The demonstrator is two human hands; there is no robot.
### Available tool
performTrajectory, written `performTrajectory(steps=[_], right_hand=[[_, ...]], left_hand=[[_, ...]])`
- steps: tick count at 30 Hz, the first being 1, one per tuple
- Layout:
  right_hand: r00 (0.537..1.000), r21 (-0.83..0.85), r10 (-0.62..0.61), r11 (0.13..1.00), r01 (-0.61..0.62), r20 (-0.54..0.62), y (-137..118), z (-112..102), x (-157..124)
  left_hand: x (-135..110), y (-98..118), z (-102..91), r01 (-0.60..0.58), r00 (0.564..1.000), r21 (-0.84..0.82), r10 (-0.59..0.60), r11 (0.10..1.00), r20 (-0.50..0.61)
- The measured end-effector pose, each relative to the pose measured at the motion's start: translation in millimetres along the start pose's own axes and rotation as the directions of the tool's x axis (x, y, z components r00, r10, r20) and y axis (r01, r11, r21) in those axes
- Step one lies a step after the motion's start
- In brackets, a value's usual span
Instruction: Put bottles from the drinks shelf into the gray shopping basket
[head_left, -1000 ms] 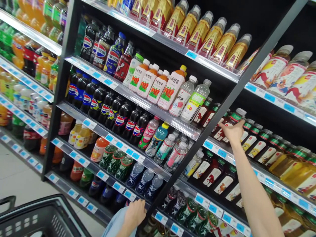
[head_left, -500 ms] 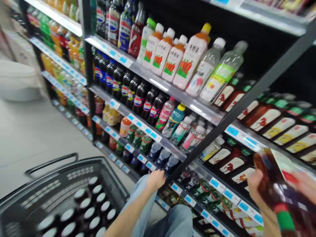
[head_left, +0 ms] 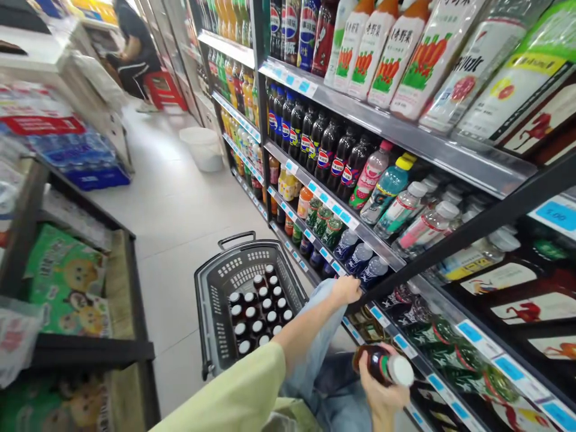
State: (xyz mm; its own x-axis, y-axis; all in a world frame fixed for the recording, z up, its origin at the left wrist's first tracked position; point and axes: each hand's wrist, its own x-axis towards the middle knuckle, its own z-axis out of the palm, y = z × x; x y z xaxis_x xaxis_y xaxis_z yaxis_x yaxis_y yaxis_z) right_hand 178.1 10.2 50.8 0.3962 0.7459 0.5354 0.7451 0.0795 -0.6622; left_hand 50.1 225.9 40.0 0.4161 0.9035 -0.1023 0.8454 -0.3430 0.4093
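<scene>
dark bottle (head_left: 380,366) in right hand (head_left: 380,384)

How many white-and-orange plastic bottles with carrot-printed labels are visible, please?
4, side by side on the upper grey shelf; from left: first carrot bottle, second carrot bottle, third carrot bottle and fourth carrot bottle. Others may be hidden behind.

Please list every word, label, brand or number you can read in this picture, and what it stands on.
"5.00": blue price tag, right edge.
"奇野菜": carrot-label bottles, upper shelf.
"水": last character on the clear bottle beside them; the rest is uncertain.
"事可乐": blue-labelled cola bottle, same shelf.
Too small or blurred: other price tags and the green packs.
Unreadable: any print on the dark bottle in the right hand.
</scene>
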Motion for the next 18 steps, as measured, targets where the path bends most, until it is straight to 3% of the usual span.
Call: performTrajectory(steps=[4,7,15,18], right_hand=[[0.969,-0.098,0.245,0.964,-0.246,-0.019,38,41,-37],[0.922,-0.161,0.384,0.914,-0.372,0.052,60,58,-51],[0.832,-0.259,0.403,0.910,-0.323,0.380,66,73,-44],[0.809,-0.273,0.398,0.913,-0.303,0.433,64,75,-42]], left_hand=[[-8,-1,-2.2,-0.107,0.994,0.023,0.106,0.994,0.020],[-15,-1,-4.7,-0.200,0.979,0.033,0.199,0.979,0.047],[-7,1,-3.3,-0.280,0.957,0.010,0.278,0.960,0.080],[-12,1,-1.7,-0.438,0.877,-0.085,0.446,0.895,0.176]])
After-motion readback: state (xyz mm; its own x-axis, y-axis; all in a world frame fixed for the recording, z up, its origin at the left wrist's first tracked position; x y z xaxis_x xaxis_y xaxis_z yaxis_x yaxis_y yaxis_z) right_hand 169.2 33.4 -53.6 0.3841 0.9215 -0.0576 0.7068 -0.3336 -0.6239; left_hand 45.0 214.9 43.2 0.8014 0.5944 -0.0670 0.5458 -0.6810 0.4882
